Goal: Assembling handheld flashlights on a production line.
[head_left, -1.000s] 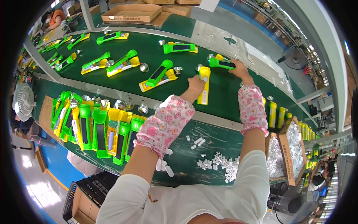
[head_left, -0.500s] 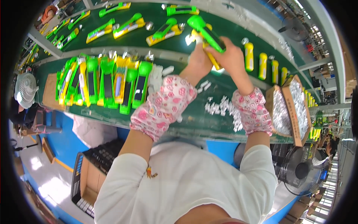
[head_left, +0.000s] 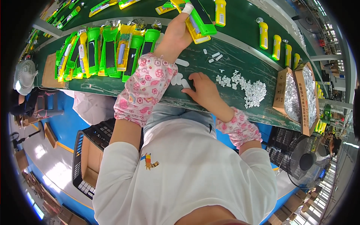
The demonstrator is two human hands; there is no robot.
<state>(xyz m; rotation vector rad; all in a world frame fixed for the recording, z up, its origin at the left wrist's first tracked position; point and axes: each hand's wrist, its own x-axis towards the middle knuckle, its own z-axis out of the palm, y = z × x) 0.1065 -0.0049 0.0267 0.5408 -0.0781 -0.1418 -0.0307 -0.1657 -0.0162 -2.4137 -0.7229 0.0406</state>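
Observation:
My left hand (head_left: 177, 35) is closed on a flashlight body with green and yellow shell halves (head_left: 204, 23), raised over the far side of the green table. The white tip of one finger or thumb presses against it. Lower down, my right hand (head_left: 206, 92) hovers at the tabletop, thumb and fingers apart, beside a few flat white strips (head_left: 181, 80). One strip lies between its thumb and fingertips, and I cannot see it gripped. Another white strip (head_left: 182, 62) lies near my left wrist.
Many green and yellow flashlight bodies (head_left: 109, 52) stand packed at the left. Small white pieces (head_left: 255, 92) are heaped right of my right hand. A cardboard box (head_left: 279, 90) of shiny parts sits at the right edge. Yellow flashlight bodies (head_left: 263, 35) line the far strip.
My right hand has left the flashlight and come down toward the white strips. My left hand keeps the flashlight, which now appears higher in view and turned. The whole view has shifted.

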